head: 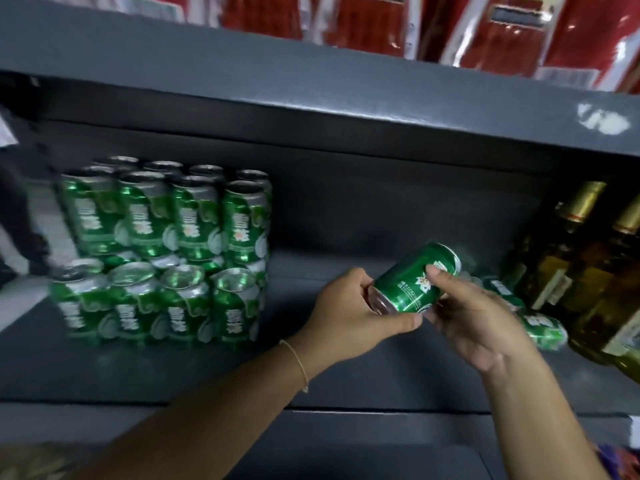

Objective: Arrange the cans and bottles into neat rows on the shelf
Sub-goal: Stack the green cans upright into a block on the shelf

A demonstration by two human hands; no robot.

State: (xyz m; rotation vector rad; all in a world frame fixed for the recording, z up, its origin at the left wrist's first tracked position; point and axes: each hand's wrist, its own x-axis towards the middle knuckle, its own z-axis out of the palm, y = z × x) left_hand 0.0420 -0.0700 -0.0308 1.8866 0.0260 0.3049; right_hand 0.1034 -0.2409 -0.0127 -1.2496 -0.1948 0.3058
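A green can [410, 280] hangs tilted above the dark shelf [242, 372], held between both hands. My left hand [349, 317] grips its lower end, thumb under it. My right hand [464, 313] pinches its side with thumb and fingers. On the left stand several green cans [162, 251] in two stacked rows. Behind my right hand a few green cans [540, 327] lie on their sides, partly hidden.
Brown glass bottles [588, 265] with gold foil necks stand at the right end of the shelf. The upper shelf board [311, 81] overhangs, carrying red packages [502, 26]. Bare shelf floor lies between the can stack and my hands.
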